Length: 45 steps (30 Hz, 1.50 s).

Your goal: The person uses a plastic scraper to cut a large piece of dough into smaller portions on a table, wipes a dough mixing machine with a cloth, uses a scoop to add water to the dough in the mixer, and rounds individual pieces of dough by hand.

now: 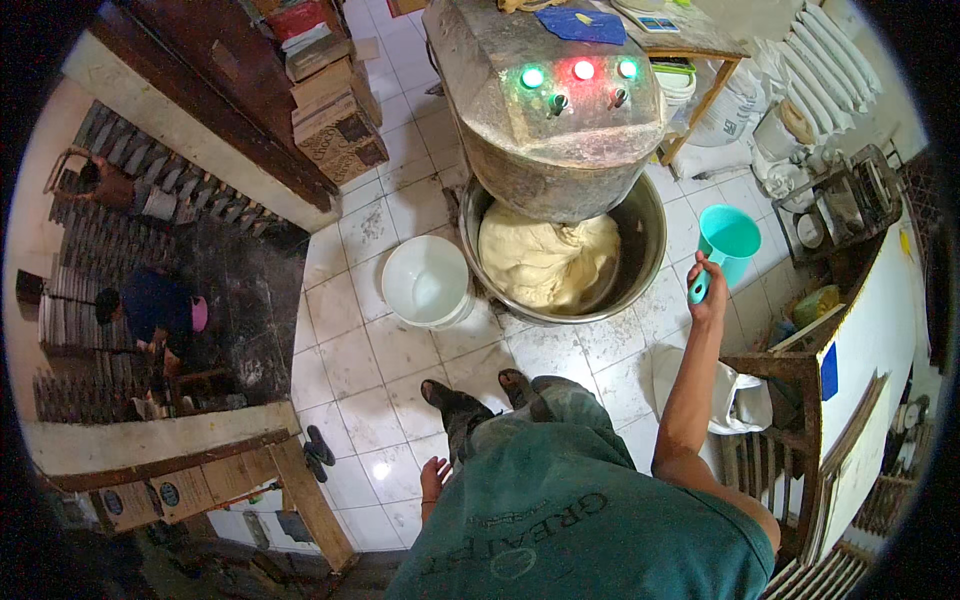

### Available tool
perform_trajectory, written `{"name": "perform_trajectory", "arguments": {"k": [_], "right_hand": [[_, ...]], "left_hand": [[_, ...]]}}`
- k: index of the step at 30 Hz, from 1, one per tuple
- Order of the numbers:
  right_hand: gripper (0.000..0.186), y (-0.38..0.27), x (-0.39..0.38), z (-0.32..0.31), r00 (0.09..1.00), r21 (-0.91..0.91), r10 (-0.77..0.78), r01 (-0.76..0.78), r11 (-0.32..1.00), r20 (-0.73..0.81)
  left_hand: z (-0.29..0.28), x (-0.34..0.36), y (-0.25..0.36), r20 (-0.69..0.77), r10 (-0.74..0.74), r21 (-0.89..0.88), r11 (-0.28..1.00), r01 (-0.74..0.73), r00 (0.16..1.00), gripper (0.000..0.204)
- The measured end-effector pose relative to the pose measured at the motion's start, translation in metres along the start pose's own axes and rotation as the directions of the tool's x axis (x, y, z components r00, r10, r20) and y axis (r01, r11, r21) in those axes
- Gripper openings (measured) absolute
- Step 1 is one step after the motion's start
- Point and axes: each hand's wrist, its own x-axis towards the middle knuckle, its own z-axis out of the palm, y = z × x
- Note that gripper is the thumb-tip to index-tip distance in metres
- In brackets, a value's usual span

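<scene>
My right hand (709, 282) is wrapped round the handle of a turquoise plastic dipper (729, 236), held out to the right of the mixer; its inside cannot be made out fully. A large metal mixing bowl (650, 255) holds a mass of pale dough (540, 262) under the mixer head (560, 110), whose panel has green and red lights. Left of the bowl, a white bucket (427, 280) stands on the floor with what looks like clear liquid inside. My left hand (434, 478) hangs low beside my body, fingers loosely apart, holding nothing.
Cardboard boxes (338, 135) are stacked by the far left doorway. A person (155, 310) is bent over in the darker room at left. A wooden bench (815, 375) runs along my right, with a balance scale (840, 200) beyond it. Slippers (318, 452) lie on the tiles.
</scene>
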Motion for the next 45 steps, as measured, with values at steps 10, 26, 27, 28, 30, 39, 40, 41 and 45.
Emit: {"name": "perform_trajectory", "arguments": {"k": [10,26,27,28,30,39,40,41,45], "right_hand": [[0.020,0.063,-0.001,0.005,0.995,-0.695,-0.100,0.070,0.715,-0.002],[0.008,0.018,0.018,-0.016,0.926,0.406,0.239,-0.347,0.845,0.293],[0.007,0.013,0.011,-0.015,0.949,0.420,0.185,-0.282,0.863,0.256],[0.006,0.012,0.011,-0.018,0.974,0.397,0.145,-0.204,0.895,0.176],[0.005,0.013,0.009,-0.015,1.000,0.229,0.025,-0.025,0.973,0.001],[0.020,0.073,0.006,-0.014,0.979,-0.664,-0.200,0.127,0.737,-0.035],[0.019,0.074,-0.003,-0.003,0.988,-0.644,-0.156,0.132,0.753,0.019],[0.018,0.075,-0.001,-0.001,0.995,-0.622,-0.103,0.084,0.778,0.005],[0.012,0.072,0.017,0.001,0.997,-0.514,0.072,-0.066,0.855,-0.008]], "left_hand": [[0.013,-0.014,0.016,-0.026,0.017,0.067,0.998,-0.015,1.000,0.040],[-0.013,-0.002,-0.015,0.139,0.277,0.149,0.943,-0.297,0.951,0.041],[-0.010,-0.002,-0.014,0.121,0.219,0.109,0.966,-0.232,0.968,0.041],[-0.007,-0.005,-0.007,0.104,0.162,0.071,0.983,-0.170,0.981,0.040],[-0.002,-0.005,0.003,0.057,0.060,0.022,0.998,-0.062,0.997,0.040],[0.004,-0.014,0.008,0.006,0.026,0.007,1.000,-0.026,1.000,0.040],[0.004,-0.014,0.008,0.004,0.015,-0.001,1.000,-0.015,1.000,0.040],[0.004,-0.014,0.007,0.001,0.004,-0.008,1.000,-0.004,1.000,0.040],[0.004,-0.012,0.006,-0.015,-0.009,0.016,1.000,0.009,1.000,0.039]]}}
